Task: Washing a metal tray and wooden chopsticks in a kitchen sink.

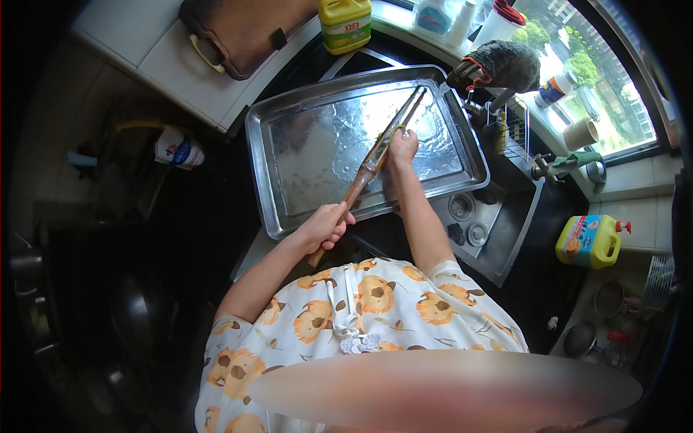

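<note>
My left hand point(325, 230) is closed around the lower handle of a long brown wooden tool point(361, 181) with a forked upper end. The tool slants up to the right over a large rectangular metal tray point(303, 173). My right hand point(403, 146) grips the tool's upper part, below the tips of its prongs. Something with a yellow-green edge point(398, 129) shows at my right fingers, against the wood; its kind is unclear. The wet tray has water on its bottom and lies across part of the metal sink point(509, 233).
A faucet point(476, 108) with a dark grey cloth point(509, 65) over it stands at the tray's right corner. A yellow jug point(345, 27) is behind the tray; a yellow pump bottle point(590, 242) stands right of the sink. Bottles line the windowsill.
</note>
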Demonstrator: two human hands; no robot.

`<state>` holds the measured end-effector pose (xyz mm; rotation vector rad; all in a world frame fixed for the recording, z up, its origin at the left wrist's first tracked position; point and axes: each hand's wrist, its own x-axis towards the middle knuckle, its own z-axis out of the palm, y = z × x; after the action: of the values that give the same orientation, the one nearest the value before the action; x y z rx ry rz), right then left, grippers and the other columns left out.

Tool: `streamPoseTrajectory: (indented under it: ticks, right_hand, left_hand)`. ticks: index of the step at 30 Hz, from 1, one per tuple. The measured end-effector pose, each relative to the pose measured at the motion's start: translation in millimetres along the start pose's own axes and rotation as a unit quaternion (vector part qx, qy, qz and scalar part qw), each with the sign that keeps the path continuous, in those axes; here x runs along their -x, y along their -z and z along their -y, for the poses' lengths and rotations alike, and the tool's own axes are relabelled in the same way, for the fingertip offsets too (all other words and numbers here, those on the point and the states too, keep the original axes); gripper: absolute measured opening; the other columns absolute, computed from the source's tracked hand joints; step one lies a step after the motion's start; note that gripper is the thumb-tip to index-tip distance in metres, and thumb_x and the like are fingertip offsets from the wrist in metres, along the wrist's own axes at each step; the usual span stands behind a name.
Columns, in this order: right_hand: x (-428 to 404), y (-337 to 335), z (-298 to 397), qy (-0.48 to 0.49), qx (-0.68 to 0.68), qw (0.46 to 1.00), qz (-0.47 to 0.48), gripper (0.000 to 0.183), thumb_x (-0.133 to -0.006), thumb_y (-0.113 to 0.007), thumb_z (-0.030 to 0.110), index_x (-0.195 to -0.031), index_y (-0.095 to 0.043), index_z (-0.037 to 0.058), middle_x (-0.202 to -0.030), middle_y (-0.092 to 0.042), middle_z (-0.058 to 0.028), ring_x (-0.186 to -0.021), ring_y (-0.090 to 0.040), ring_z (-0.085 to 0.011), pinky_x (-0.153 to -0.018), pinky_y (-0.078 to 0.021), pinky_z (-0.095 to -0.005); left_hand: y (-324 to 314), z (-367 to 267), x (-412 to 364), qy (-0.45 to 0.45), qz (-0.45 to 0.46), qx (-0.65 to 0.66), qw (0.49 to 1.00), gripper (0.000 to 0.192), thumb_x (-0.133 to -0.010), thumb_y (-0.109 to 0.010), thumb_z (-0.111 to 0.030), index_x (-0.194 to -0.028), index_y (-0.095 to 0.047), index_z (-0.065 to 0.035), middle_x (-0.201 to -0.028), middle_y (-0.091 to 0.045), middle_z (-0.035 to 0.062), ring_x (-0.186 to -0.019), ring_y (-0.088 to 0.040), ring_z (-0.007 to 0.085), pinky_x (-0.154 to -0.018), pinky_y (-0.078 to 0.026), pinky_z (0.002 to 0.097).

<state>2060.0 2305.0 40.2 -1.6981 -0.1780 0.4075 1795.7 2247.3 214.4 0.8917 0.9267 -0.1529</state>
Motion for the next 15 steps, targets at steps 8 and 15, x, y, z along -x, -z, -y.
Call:
streamPoseTrajectory:
  ticks: [8, 15]
  right_hand:
    - [-103, 19, 5, 0.019, 0.07, 0.996, -0.051, 0.021, -0.079, -0.055, 0.012, -0.081, -0.064, -0.0077, -0.073, -0.064, -0.0155, -0.065, -0.063, -0.0231, -0.061, -0.05, -0.0351]
    - [-125, 32, 28, -0.036, 0.006, 0.999, -0.022, 0.031, -0.082, -0.055, 0.019, -0.068, -0.063, -0.0076, -0.062, -0.061, -0.0124, -0.054, -0.059, -0.0193, -0.052, -0.0463, -0.0349]
  left_hand:
    - [6, 11, 41, 0.022, 0.001, -0.069, 0.997, 0.041, -0.1, -0.028, -0.039, -0.089, -0.047, -0.0037, -0.054, -0.032, -0.005, -0.042, -0.024, 0.0029, -0.034, -0.023, 0.0189]
    - [16, 18, 54, 0.029, -0.014, -0.116, 0.993, 0.042, -0.1, -0.027, -0.038, -0.087, -0.048, -0.0041, -0.053, -0.033, -0.0049, -0.041, -0.025, 0.0031, -0.034, -0.024, 0.0191]
